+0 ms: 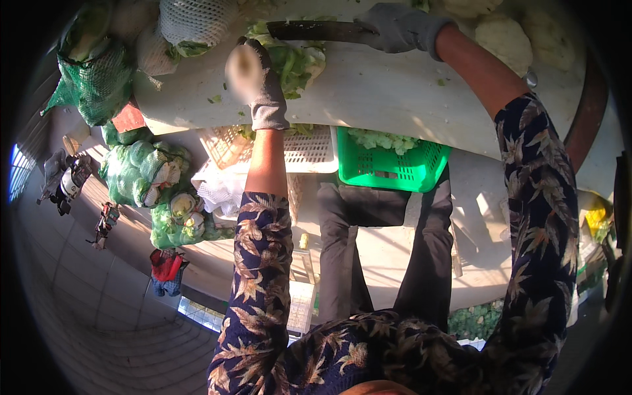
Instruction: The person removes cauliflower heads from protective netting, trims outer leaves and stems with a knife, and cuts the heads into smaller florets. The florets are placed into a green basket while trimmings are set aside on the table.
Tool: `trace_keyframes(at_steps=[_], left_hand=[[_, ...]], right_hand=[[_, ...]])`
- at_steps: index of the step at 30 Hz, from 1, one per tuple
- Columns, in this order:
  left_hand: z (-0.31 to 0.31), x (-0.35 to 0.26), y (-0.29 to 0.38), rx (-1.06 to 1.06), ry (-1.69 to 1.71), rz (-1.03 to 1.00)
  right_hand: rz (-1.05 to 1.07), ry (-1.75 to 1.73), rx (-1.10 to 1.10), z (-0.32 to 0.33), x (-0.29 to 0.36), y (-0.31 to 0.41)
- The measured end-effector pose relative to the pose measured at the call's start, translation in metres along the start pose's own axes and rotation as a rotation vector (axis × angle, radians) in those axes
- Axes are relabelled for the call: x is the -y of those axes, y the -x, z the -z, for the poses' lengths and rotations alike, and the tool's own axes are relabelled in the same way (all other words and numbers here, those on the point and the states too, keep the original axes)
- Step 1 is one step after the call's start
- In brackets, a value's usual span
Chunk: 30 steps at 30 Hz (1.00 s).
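Observation:
My left hand (269, 96), in a grey glove, grips a pale vegetable (243, 74) over the table's near side. That vegetable is blurred, with a brownish middle, so its kind is unclear. Directly right of this hand lie green trimmed leaves (295, 66) on the table. My right hand (407, 29), also gloved, holds a knife (321, 31) with a long dark blade. The blade points left across the far side of the leaves, its tip near my left fingers. White cauliflower heads (503, 43) sit beyond my right forearm.
Foam-netted heads (197, 22) and a green mesh bag (94, 74) stand at the left. Below the table edge are a white crate (311, 153) and a green basket (395, 175) with pale green florets (385, 140). Filled net bags (143, 170) lie on the floor.

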<state>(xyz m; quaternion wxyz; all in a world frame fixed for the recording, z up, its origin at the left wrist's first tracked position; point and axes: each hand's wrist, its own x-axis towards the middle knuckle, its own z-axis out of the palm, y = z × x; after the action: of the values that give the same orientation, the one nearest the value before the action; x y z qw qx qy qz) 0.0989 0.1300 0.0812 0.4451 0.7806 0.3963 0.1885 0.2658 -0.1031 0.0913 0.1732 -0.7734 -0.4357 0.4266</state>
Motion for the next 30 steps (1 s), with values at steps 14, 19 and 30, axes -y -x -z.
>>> trace_keyframes(at_steps=[14, 19, 30], left_hand=[[0.041, -0.004, -0.027, 0.537, 0.137, -0.233], [0.050, 0.000, -0.030, 0.543, -0.019, -0.306], [0.072, 0.044, -0.033, 0.487, -0.079, -0.320]], right_hand=[[-0.512, 0.066, -0.817, -0.149, -0.016, 0.121], [-0.728, 0.272, -0.761, -0.138, 0.034, 0.093], [-0.028, -0.384, -0.566, -0.100, 0.075, -0.105]])
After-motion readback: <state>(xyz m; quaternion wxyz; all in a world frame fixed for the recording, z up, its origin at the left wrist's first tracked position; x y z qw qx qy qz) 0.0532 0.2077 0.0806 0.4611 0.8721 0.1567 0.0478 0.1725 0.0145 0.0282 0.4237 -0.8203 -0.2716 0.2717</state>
